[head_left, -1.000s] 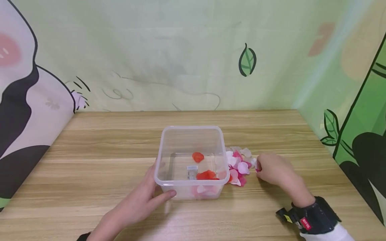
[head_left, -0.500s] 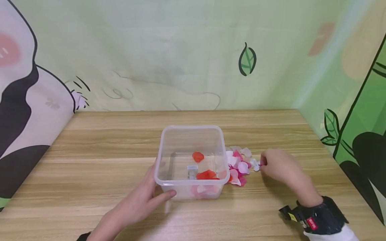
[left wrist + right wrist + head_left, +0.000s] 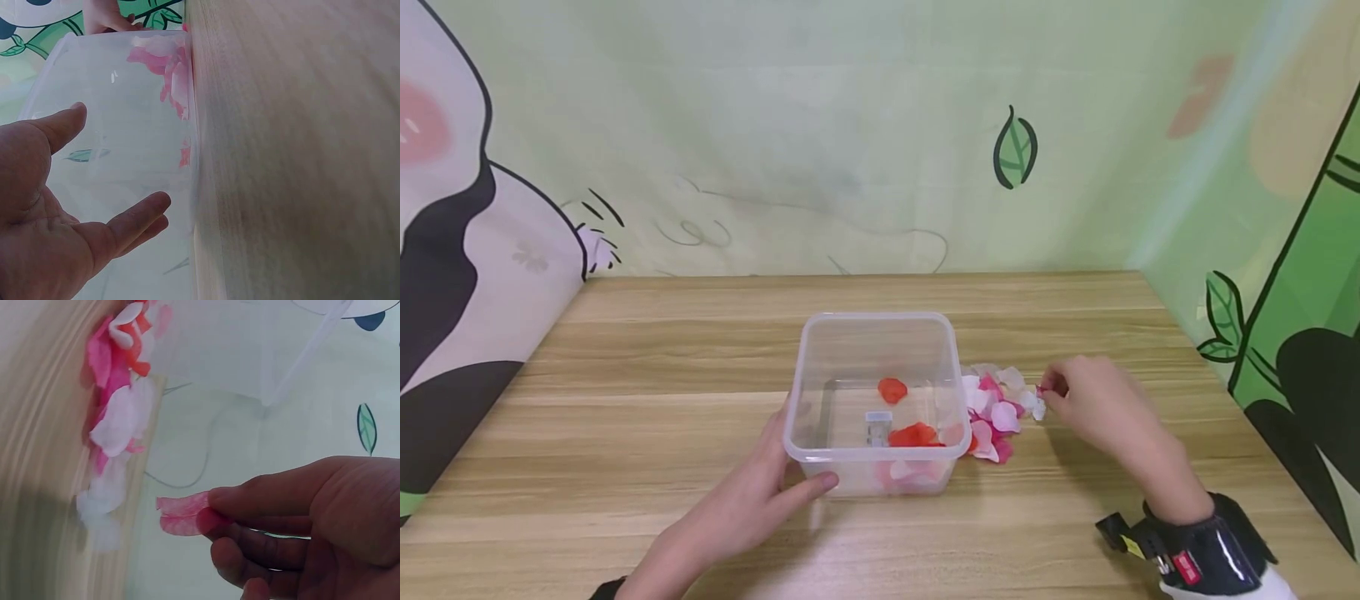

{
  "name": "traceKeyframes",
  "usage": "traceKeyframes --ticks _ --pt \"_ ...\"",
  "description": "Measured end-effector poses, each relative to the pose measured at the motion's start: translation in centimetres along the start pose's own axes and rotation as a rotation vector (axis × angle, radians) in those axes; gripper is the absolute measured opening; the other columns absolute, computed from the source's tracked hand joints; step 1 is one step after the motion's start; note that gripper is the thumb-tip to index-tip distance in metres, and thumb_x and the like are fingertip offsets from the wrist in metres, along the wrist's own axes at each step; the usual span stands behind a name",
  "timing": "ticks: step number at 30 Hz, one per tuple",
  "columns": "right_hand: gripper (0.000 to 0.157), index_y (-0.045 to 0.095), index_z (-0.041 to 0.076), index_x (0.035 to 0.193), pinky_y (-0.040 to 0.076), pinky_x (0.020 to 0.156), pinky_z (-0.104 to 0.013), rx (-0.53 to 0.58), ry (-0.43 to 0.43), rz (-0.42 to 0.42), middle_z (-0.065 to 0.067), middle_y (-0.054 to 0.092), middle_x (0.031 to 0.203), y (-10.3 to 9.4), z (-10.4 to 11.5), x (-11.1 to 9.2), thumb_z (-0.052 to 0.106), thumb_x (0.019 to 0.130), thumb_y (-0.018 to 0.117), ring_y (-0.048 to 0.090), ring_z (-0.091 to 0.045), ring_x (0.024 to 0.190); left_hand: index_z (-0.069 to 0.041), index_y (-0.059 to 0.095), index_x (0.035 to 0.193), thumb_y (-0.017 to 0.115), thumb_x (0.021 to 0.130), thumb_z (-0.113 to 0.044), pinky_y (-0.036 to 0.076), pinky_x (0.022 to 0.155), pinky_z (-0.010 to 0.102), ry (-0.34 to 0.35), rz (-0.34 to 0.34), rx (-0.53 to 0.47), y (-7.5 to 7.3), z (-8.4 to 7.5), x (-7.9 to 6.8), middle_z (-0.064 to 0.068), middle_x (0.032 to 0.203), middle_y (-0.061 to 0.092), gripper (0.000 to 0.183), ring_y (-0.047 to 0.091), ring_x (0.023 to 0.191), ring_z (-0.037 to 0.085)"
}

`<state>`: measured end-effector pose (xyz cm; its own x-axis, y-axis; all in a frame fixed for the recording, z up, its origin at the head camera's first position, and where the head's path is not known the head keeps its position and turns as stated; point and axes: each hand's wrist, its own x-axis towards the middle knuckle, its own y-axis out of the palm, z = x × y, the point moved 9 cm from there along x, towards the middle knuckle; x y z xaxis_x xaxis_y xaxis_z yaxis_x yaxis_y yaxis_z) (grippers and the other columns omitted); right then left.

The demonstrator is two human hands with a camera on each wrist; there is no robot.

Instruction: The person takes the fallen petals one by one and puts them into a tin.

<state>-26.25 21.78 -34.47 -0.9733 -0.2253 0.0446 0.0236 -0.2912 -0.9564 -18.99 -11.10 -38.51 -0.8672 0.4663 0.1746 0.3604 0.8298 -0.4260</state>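
Clear box, head view: clear box (image 3: 850, 350) stands upright on wooden table (image 3: 625, 467), red petals (image 3: 892, 391) inside.
Hands, head view: L hand (image 3: 767, 492) spread wide against box's L side; R hand (image 3: 1097, 408) narrow, just R of loose petals (image 3: 1004, 417), mostly hiding its load.
L hand, L-wrist view: thumb & fingers well apart; light steadying prob. suffices. Pink/red patches show thru wall; inside or beyond, can't tell.
Pink petal, R-wrist view: pink petal (image 3: 183, 514) pinched by thumb & index, creased, apart from pile; detail lost in head view. Best carried w/ soft pinch, raised over rim, released low.
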Motion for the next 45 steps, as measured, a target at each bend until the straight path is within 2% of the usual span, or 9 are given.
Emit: traceKeyframes --ticks 5,12,18,22,29,35,39,43,45 --pt "0.003 0.075 0.006 0.091 0.050 0.057 -0.037 0.021 -0.058 -0.112 0.000 0.068 0.077 -1.4 1.3 -0.4 0.009 0.090 0.075 0.059 -0.017 0.067 -0.037 -0.003 0.165 0.074 0.096 -0.013 0.054 0.098 0.040 0.005 -0.005 0.028 -0.1 0.0 0.0 0.005 0.155 0.031 0.107 0.057 0.122 0.029" --pt "0.004 0.078 0.007 0.094 0.045 0.053 -0.031 0.059 -0.157 -0.308 0.000 0.069 0.076 -3.1 4.3 -1.5 0.008 0.090 0.077 0.059 -0.016 0.064 -0.037 -0.003 0.165 0.075 0.096 -0.014 0.054 0.098 0.041 0.011 -0.008 0.041 -0.1 0.0 0.1 0.004 0.155 0.032 0.106 0.058 0.121 0.028" --pt "0.017 0.079 0.009 0.096 0.046 0.053 -0.028 0.121 -0.345 -0.534 0.000 0.073 0.084 -4.2 6.9 -3.1 0.000 0.082 0.083 0.062 -0.013 0.071 -0.036 -0.002 0.165 0.075 0.096 -0.015 0.052 0.101 0.042 0.017 -0.008 0.044 -0.1 -0.1 0.0 0.004 0.155 0.032 0.106 0.056 0.123 0.030" --pt "0.025 0.078 0.010 0.098 0.047 0.055 -0.024 0.178 -0.469 -0.604 0.001 0.072 0.088 -4.4 8.6 -4.0 -0.004 0.078 0.085 0.063 -0.010 0.075 -0.036 -0.002 0.165 0.075 0.096 -0.015 0.052 0.101 0.042 0.011 -0.013 0.054 -0.1 0.0 0.0 0.004 0.155 0.031 0.106 0.056 0.124 0.031" --pt "0.031 0.076 0.008 0.098 0.052 0.060 -0.018 0.288 -0.636 -0.612 0.000 0.072 0.092 -4.1 10.7 -5.1 -0.009 0.074 0.085 0.063 -0.013 0.076 -0.036 -0.001 0.166 0.076 0.096 -0.015 0.052 0.101 0.042 0.012 -0.013 0.058 -0.1 0.0 0.0 0.004 0.154 0.032 0.106 0.056 0.123 0.031" --pt "0.004 0.075 0.009 0.099 0.052 0.068 -0.022 0.356 -0.743 -0.567 0.001 0.073 0.095 -3.3 11.8 -5.3 0.011 0.096 0.074 0.065 -0.017 0.085 -0.036 0.000 0.166 0.075 0.096 -0.016 0.052 0.101 0.042 0.011 -0.013 0.068 -0.2 0.0 0.0 0.003 0.153 0.033 0.104 0.056 0.124 0.030" --pt "0.024 0.075 0.009 0.100 0.054 0.071 -0.023 0.356 -0.742 -0.554 0.001 0.073 0.096 -2.9 11.9 -5.2 0.029 0.104 0.064 0.066 -0.016 0.090 -0.035 0.000 0.166 0.075 0.096 -0.018 0.052 0.101 0.042 0.012 -0.010 0.058 -0.2 0.0 0.0 0.003 0.153 0.033 0.104 0.056 0.124 0.030" --pt "0.017 0.075 0.007 0.106 0.054 0.066 -0.021 0.336 -0.727 -0.569 -0.001 0.073 0.099 -2.9 11.7 -5.1 0.016 0.093 0.079 0.064 -0.015 0.084 -0.035 -0.001 0.166 0.075 0.096 -0.021 0.051 0.102 0.043 0.007 -0.013 0.075 -0.2 0.2 0.0 0.004 0.154 0.032 0.104 0.055 0.124 0.031" --pt "0.031 0.074 0.006 0.109 0.054 0.064 -0.021 0.316 -0.713 -0.583 -0.002 0.072 0.098 -3.1 11.4 -5.1 0.004 0.081 0.085 0.063 -0.014 0.080 -0.035 -0.001 0.166 0.075 0.096 -0.022 0.051 0.102 0.044 0.007 -0.014 0.084 -0.2 0.2 -0.1 0.004 0.155 0.032 0.104 0.055 0.125 0.031"
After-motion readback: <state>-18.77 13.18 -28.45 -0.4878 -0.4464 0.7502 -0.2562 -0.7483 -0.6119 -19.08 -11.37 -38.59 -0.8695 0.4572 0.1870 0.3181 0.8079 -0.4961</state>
